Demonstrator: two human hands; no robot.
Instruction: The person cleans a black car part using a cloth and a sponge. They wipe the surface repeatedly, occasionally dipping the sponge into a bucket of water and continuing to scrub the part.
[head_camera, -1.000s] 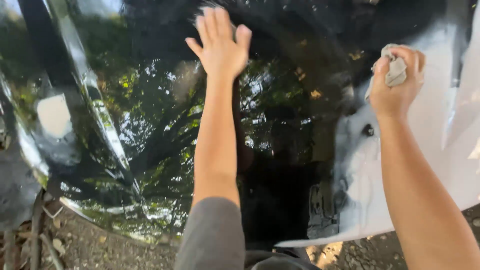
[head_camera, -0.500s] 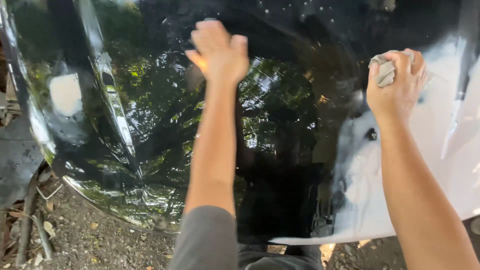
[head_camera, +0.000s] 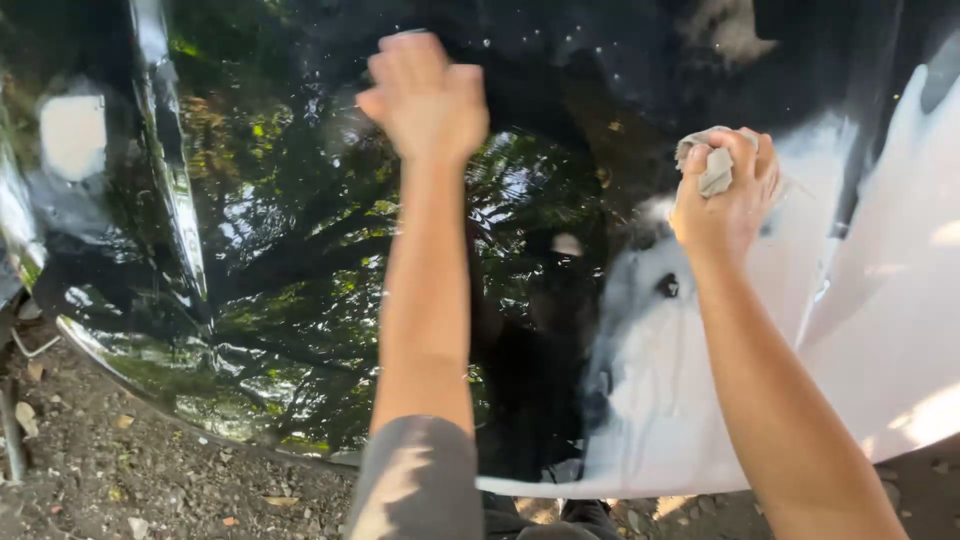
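Glossy black car panel (head_camera: 300, 250) fills frame. Your left hand (head_camera: 425, 95), blurred at top centre, grip unclear. Right hand (head_camera: 725, 195) clamps grey pad (head_camera: 712, 160), right of centre; wet surface could make it slip.

Bare forearms, grey sleeve (head_camera: 415, 480) on left upper arm

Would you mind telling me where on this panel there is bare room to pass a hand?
The glossy black panel is bare between the raised ridge and the left hand, and again between the two forearms. It is crowded only at the right hand, which grips a small grey pad on the panel's pale area; a small dark hole sits below it.
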